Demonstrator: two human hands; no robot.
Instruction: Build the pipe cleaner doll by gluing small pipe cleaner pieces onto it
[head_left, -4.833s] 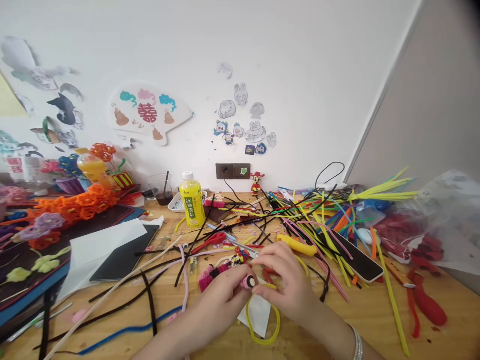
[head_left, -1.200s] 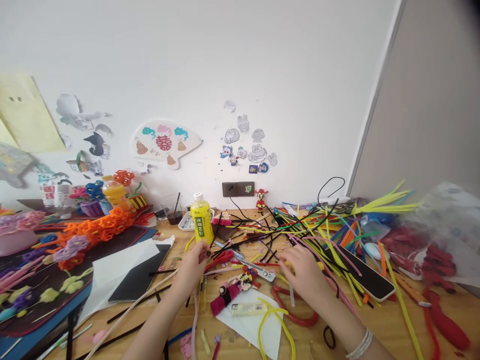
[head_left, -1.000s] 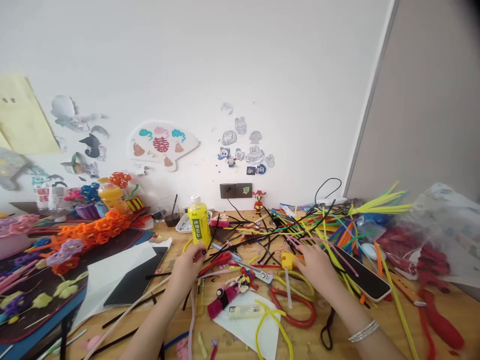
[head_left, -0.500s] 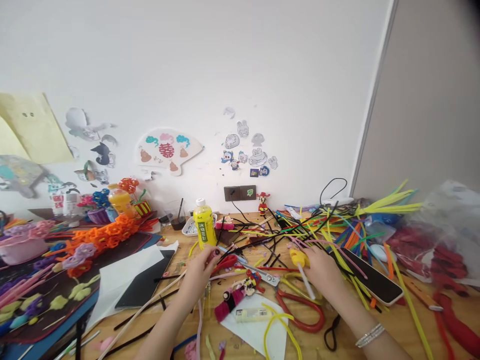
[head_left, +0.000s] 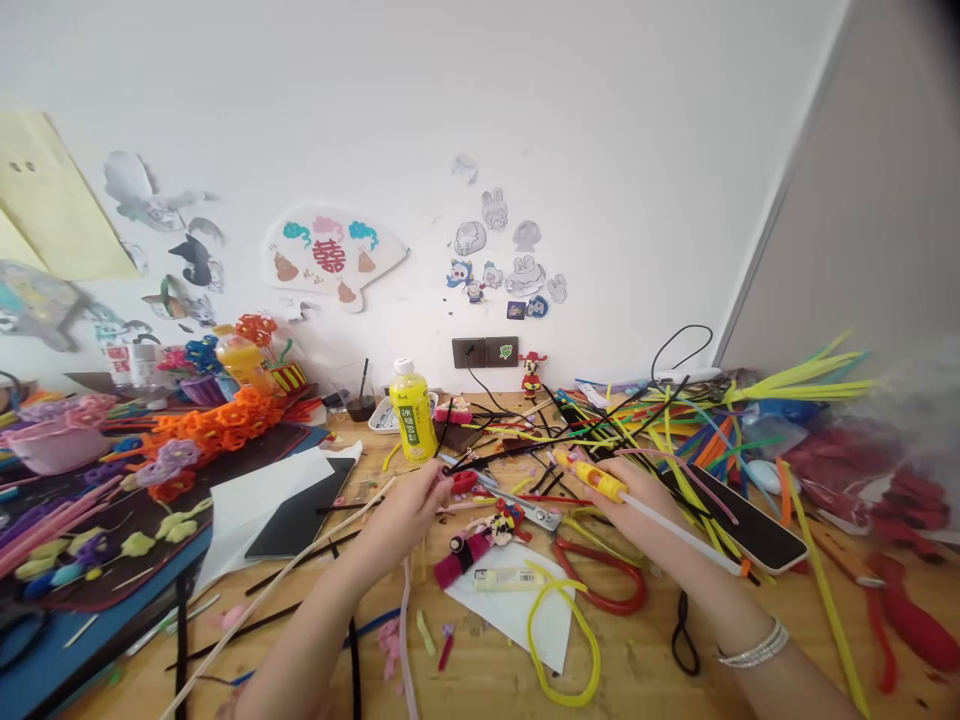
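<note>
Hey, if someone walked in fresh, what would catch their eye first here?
Probably the yellow glue gun in the right hand, its pale stick slanting back across the forearm. Next might be the yellow bottle, standing just beyond the left hand, and the bright orange flowers at the table's left.

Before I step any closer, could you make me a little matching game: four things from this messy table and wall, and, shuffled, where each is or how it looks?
Things
1. yellow glue gun
2. fan-shaped cutout
3. yellow drink bottle
4. scissors

Places and looks
A. standing upright, white-capped
B. silver and orange-red, lying down
C. held in the person's right hand
D. up on the wall

Right pairs: 1-C, 2-D, 3-A, 4-B
</note>
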